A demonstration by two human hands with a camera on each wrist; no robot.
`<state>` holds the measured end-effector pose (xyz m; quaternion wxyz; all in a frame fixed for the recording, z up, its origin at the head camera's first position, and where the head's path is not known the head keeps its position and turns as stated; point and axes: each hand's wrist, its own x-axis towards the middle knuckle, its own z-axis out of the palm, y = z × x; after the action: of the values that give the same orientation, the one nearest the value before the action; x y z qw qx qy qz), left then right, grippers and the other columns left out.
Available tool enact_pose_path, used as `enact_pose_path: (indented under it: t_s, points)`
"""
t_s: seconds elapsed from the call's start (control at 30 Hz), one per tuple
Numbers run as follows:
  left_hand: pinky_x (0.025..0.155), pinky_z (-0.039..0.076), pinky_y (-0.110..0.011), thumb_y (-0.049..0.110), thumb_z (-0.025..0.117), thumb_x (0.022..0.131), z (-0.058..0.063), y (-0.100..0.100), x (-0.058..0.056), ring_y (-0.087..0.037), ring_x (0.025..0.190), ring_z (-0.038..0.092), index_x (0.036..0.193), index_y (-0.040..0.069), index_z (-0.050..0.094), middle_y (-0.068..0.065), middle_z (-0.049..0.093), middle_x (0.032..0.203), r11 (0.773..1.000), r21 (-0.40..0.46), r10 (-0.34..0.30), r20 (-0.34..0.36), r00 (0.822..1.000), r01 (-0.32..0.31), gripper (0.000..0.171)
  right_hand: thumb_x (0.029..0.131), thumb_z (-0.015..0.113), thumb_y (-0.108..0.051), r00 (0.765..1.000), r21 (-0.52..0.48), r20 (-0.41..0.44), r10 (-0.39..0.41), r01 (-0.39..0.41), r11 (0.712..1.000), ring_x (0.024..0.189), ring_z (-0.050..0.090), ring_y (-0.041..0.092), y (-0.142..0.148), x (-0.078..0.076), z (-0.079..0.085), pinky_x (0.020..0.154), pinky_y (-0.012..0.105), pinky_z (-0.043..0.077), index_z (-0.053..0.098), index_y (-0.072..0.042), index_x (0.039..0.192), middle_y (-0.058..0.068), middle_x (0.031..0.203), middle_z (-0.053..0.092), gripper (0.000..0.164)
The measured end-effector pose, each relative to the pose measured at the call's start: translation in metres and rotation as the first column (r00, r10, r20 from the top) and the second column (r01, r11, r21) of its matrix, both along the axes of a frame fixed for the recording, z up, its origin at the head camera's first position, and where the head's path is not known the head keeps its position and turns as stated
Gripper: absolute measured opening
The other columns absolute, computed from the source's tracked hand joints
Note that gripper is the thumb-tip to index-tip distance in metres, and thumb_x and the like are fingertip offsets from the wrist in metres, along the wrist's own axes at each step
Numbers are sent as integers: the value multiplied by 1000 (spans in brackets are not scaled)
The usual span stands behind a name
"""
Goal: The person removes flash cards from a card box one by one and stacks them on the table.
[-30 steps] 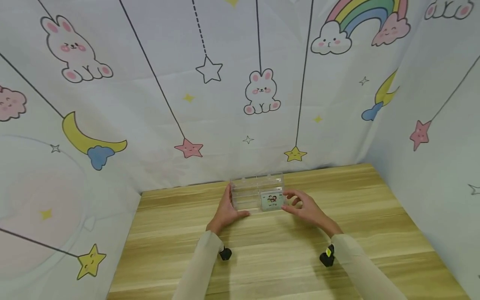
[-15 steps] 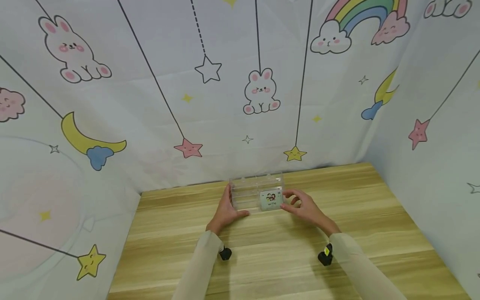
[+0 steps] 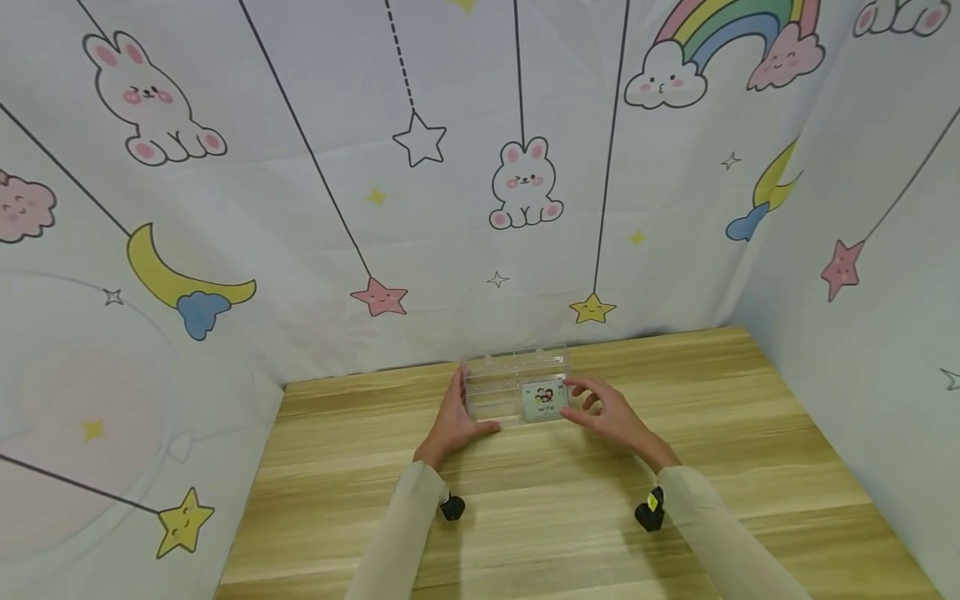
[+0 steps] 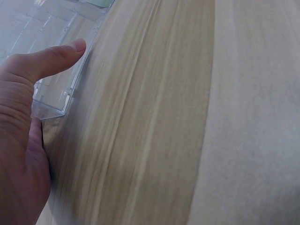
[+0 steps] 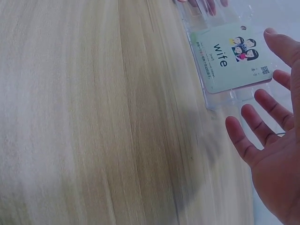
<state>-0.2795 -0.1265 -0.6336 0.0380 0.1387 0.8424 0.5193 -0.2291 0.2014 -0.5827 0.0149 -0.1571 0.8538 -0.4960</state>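
A clear plastic rack [image 3: 491,396] with stepped compartments stands at the back of the table. A pale green flashcard [image 5: 229,58], printed "wife" with cartoon people and a QR code, sits in its front right compartment. My left hand [image 3: 452,425] holds the rack's left side. In the left wrist view its thumb [image 4: 61,58] reaches over the front edge, with the other fingers mostly hidden behind the rack. At the card's right edge is my right hand [image 3: 611,417]; in the right wrist view its fingers [image 5: 255,122] are spread and loosely bent, with nothing pinched.
The wood-grain table [image 3: 540,517] extends toward the body and to both sides. A white cloth [image 3: 450,250] with printed rabbits, stars and moons hangs right behind the rack. Each wrist carries a small black camera [image 3: 651,510] below a beige sleeve [image 3: 720,533].
Hardly anything moves. The flashcard shifts very slightly in its compartment, and the right hand edges a little to the left. The left hand keeps its hold on the rack.
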Motion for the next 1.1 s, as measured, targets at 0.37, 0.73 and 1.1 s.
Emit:
enact_pose_path:
  t_s: [0.37,0.73,1.1]
  points:
    - [121,30,-44,21,102,66,-1,0,0,-33,151,32,165,6,8,-21,26,166,1000,3,-2,-18,1000,2,138,93,81,-27,999,-7,-38,-20,19,1000,91,61,23,1,2,-1,74,35,55,65,-13,137,12,121,64,49]
    - [122,29,-42,22,102,67,0,1,1,-32,152,30,166,7,7,-20,23,168,1000,11,-7,-3,1000,7,138,91,83,-23,998,-78,-22,-54,52,996,93,63,22,-8,1,-4,77,31,57,66,-7,122,12,120,67,38]
    - [123,26,-40,21,101,67,3,1,2,-30,153,26,166,7,7,-18,21,169,1000,-9,8,12,1000,-8,138,93,82,-25,999,-73,-20,-39,38,997,92,65,19,-14,0,-5,73,30,57,73,-11,119,8,119,70,30]
